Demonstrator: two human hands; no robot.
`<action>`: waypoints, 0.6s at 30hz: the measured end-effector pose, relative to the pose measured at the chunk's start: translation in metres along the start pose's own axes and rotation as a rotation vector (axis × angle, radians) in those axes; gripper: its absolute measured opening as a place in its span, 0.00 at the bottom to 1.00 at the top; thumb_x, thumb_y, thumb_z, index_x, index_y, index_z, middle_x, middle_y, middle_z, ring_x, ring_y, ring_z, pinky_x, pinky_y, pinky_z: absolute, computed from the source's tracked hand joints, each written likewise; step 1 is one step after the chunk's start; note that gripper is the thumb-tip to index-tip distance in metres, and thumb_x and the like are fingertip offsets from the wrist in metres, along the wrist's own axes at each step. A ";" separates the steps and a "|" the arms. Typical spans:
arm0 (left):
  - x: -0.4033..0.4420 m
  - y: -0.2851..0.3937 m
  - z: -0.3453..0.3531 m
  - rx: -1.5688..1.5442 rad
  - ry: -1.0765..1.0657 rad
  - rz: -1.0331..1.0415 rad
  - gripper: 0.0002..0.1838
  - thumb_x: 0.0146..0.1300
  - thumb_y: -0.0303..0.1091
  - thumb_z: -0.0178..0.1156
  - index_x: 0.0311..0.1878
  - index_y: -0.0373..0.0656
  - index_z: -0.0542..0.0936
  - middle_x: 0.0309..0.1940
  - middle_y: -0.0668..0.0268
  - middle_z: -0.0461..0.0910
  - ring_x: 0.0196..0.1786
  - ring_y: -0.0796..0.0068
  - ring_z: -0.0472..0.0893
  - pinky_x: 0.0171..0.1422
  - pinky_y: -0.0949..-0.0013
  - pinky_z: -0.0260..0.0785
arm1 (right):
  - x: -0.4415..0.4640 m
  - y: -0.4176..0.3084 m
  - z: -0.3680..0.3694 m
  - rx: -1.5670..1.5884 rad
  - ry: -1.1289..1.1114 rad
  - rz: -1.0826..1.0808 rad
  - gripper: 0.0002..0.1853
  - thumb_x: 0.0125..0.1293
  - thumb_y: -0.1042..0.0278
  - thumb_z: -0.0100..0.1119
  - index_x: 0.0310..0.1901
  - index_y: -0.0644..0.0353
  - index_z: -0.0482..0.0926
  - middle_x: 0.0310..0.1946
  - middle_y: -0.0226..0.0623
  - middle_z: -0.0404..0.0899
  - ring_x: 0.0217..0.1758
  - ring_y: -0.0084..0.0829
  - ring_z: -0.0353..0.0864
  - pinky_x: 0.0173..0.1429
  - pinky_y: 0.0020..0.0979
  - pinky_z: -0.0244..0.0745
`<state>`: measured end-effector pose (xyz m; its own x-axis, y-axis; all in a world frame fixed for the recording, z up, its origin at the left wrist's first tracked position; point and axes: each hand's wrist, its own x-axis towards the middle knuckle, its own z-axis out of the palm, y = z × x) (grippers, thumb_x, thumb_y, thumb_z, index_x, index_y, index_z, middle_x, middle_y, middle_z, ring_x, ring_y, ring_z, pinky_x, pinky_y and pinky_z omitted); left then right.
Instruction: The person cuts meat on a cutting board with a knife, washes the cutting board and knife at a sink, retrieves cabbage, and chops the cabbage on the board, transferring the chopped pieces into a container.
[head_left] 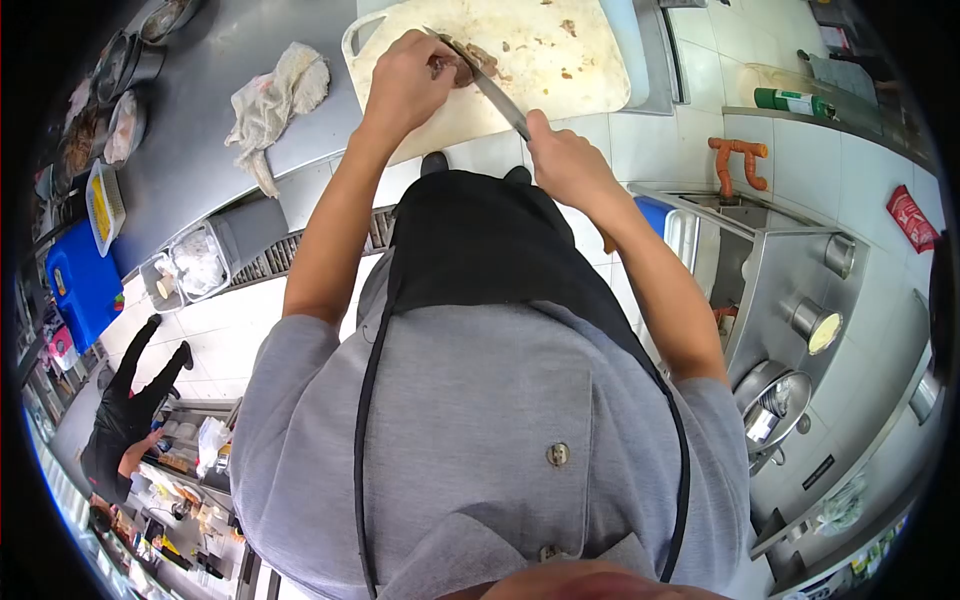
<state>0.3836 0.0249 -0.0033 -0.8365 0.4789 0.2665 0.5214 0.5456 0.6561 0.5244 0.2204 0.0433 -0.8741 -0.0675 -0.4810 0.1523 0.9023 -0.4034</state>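
Head view: the left hand (408,85) is curled over a brown piece of meat (463,74), fingertips and thumb pressing it on the cream-white cutting board (590,80). The right hand (570,165) is clenched round the handle end of a knife (503,104), whose blade slants across the board right beside the meat; cut scraps lie beyond it. A crumpled, stained cloth (280,95) rests on the steel counter (220,55), left of the board. At the right, a green container (773,98) bears a white label and a red packet (910,218) carries pale print; both are too small to read.
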 end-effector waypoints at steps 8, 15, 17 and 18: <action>0.000 0.001 0.002 0.078 0.101 0.121 0.08 0.55 0.29 0.66 0.38 0.38 0.83 0.36 0.59 0.80 0.41 0.56 0.81 0.49 0.59 0.75 | -0.025 -0.009 -0.037 -0.061 0.048 -0.022 0.09 0.73 0.68 0.48 0.47 0.59 0.60 0.27 0.57 0.80 0.34 0.65 0.78 0.39 0.60 0.69; 0.000 -0.003 0.000 0.065 -0.009 0.054 0.13 0.51 0.27 0.67 0.42 0.38 0.81 0.40 0.59 0.81 0.43 0.57 0.82 0.49 0.60 0.75 | 0.005 -0.021 -0.034 -0.069 -0.038 -0.039 0.12 0.63 0.75 0.49 0.47 0.62 0.63 0.32 0.58 0.82 0.40 0.62 0.82 0.44 0.56 0.76; -0.004 -0.003 -0.002 0.062 -0.043 0.011 0.13 0.52 0.28 0.67 0.42 0.38 0.81 0.40 0.59 0.81 0.43 0.58 0.82 0.49 0.60 0.76 | 0.039 -0.023 -0.001 -0.034 -0.005 -0.040 0.12 0.63 0.76 0.49 0.47 0.63 0.63 0.33 0.58 0.82 0.41 0.62 0.82 0.44 0.57 0.76; -0.005 -0.003 -0.004 0.023 -0.038 -0.010 0.13 0.53 0.27 0.67 0.42 0.38 0.82 0.40 0.59 0.81 0.43 0.58 0.83 0.49 0.61 0.76 | 0.048 -0.027 0.006 -0.007 0.039 -0.041 0.12 0.62 0.76 0.49 0.47 0.63 0.62 0.34 0.59 0.82 0.41 0.62 0.82 0.45 0.57 0.76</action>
<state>0.3859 0.0184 -0.0036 -0.8348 0.4988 0.2328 0.5173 0.5661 0.6418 0.4809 0.1903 0.0266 -0.8971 -0.0875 -0.4331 0.1132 0.9020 -0.4167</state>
